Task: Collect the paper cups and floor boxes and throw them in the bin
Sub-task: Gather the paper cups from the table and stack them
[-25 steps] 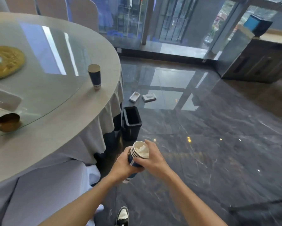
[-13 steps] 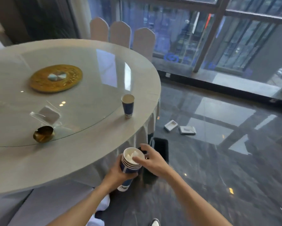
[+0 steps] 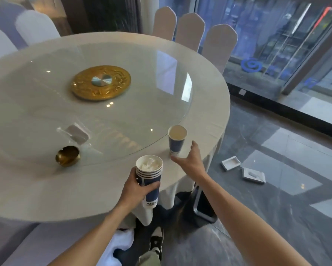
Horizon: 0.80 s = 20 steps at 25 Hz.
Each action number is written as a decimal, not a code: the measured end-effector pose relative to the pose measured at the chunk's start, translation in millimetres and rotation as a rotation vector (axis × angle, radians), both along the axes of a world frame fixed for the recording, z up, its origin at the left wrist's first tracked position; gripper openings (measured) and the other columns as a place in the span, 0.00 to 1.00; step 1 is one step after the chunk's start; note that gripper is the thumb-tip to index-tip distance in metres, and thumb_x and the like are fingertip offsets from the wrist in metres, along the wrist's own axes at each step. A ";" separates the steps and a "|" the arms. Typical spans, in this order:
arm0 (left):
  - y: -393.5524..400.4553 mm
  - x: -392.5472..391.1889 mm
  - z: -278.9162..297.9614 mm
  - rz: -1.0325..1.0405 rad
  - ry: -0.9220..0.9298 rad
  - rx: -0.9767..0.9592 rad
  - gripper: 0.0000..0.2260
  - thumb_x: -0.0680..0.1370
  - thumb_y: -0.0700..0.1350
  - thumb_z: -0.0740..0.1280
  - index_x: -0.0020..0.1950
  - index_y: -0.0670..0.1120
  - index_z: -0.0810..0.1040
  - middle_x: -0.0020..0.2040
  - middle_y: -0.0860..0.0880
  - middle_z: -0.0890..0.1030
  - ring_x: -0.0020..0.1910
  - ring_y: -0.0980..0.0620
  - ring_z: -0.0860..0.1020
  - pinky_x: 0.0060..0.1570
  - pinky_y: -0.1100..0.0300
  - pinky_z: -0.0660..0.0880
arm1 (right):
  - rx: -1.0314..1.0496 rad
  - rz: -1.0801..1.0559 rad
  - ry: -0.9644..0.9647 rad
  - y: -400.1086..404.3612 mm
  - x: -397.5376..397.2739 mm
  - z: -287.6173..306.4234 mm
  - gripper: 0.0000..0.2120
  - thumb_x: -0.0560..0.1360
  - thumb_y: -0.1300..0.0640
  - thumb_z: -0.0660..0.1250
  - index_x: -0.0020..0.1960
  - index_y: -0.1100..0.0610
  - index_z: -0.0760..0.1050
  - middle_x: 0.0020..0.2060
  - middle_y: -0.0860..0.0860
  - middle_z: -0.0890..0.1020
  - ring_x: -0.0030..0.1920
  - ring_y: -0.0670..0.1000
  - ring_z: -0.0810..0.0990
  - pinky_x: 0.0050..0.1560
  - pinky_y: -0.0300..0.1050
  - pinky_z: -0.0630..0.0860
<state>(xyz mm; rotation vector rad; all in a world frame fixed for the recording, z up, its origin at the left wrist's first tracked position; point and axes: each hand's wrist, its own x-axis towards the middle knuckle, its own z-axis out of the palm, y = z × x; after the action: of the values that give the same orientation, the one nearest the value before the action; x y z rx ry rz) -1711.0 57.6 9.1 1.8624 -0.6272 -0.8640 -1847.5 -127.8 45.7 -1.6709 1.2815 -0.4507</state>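
My left hand [image 3: 136,187] grips a stack of several nested blue and white paper cups [image 3: 149,175] with crumpled white paper in the top one. A single blue paper cup [image 3: 176,140] stands upright near the edge of the round table [image 3: 46,189]. My right hand [image 3: 190,160] is open just below and right of that cup, fingers spread, not closed on it. Two small white boxes [image 3: 231,163] [image 3: 253,175] lie on the dark floor to the right. The black bin [image 3: 204,205] stands by the tablecloth, mostly hidden behind my right arm.
On the table lie a gold centre disc [image 3: 101,83], a brass ashtray [image 3: 67,156] and a clear card stand [image 3: 76,132]. White-covered chairs [image 3: 219,45] stand behind the table. Glass windows [image 3: 276,35] line the back right. My shoe [image 3: 156,240] is below.
My right hand left the cup stack and reached out to the single cup on the table. The view swung left and up onto the table; the left hand kept the stack.
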 end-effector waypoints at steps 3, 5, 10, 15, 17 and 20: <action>-41.5 33.4 4.5 0.008 -0.012 -0.003 0.41 0.58 0.58 0.84 0.67 0.50 0.74 0.58 0.54 0.83 0.57 0.50 0.82 0.51 0.55 0.79 | 0.025 -0.068 0.006 -38.5 29.2 -11.1 0.57 0.69 0.48 0.81 0.83 0.59 0.47 0.81 0.57 0.58 0.80 0.56 0.59 0.78 0.51 0.59; -69.7 49.6 5.9 0.011 -0.013 -0.021 0.43 0.58 0.58 0.84 0.69 0.49 0.73 0.59 0.53 0.83 0.56 0.52 0.82 0.53 0.52 0.80 | 0.041 -0.114 0.016 -59.6 45.1 -20.5 0.57 0.68 0.48 0.82 0.83 0.59 0.47 0.81 0.56 0.59 0.80 0.56 0.60 0.77 0.50 0.60; -120.5 72.6 8.7 -0.072 -0.046 -0.040 0.30 0.69 0.37 0.82 0.67 0.48 0.73 0.54 0.58 0.82 0.51 0.60 0.80 0.47 0.60 0.77 | 0.045 -0.113 -0.017 -89.9 64.6 -33.4 0.42 0.66 0.48 0.81 0.74 0.51 0.64 0.66 0.52 0.77 0.63 0.52 0.79 0.65 0.57 0.78; -157.2 72.9 15.1 -0.089 -0.092 -0.066 0.32 0.69 0.40 0.82 0.71 0.46 0.73 0.63 0.47 0.82 0.58 0.47 0.81 0.54 0.52 0.78 | 0.043 -0.102 -0.089 -99.2 44.1 -36.9 0.36 0.67 0.46 0.79 0.68 0.48 0.65 0.62 0.48 0.77 0.59 0.50 0.79 0.60 0.52 0.80; -171.4 64.1 21.5 -0.073 -0.107 -0.091 0.33 0.70 0.41 0.82 0.72 0.46 0.73 0.65 0.46 0.82 0.61 0.45 0.81 0.57 0.50 0.79 | 0.031 -0.107 -0.102 -101.0 24.9 -39.6 0.38 0.67 0.48 0.80 0.70 0.48 0.63 0.63 0.47 0.73 0.60 0.48 0.77 0.62 0.49 0.79; -193.8 33.3 34.3 -0.072 -0.113 -0.142 0.33 0.70 0.43 0.82 0.72 0.46 0.73 0.65 0.46 0.82 0.62 0.46 0.81 0.52 0.58 0.79 | 0.016 -0.102 -0.085 -104.1 -20.4 -48.3 0.42 0.66 0.49 0.80 0.73 0.49 0.62 0.65 0.48 0.72 0.63 0.49 0.75 0.64 0.46 0.77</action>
<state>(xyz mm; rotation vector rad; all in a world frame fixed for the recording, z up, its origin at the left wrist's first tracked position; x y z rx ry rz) -1677.7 -136.1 43.4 1.7776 -0.8099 -0.7440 -1867.9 -231.9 -2.6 -1.5618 1.3081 -0.5648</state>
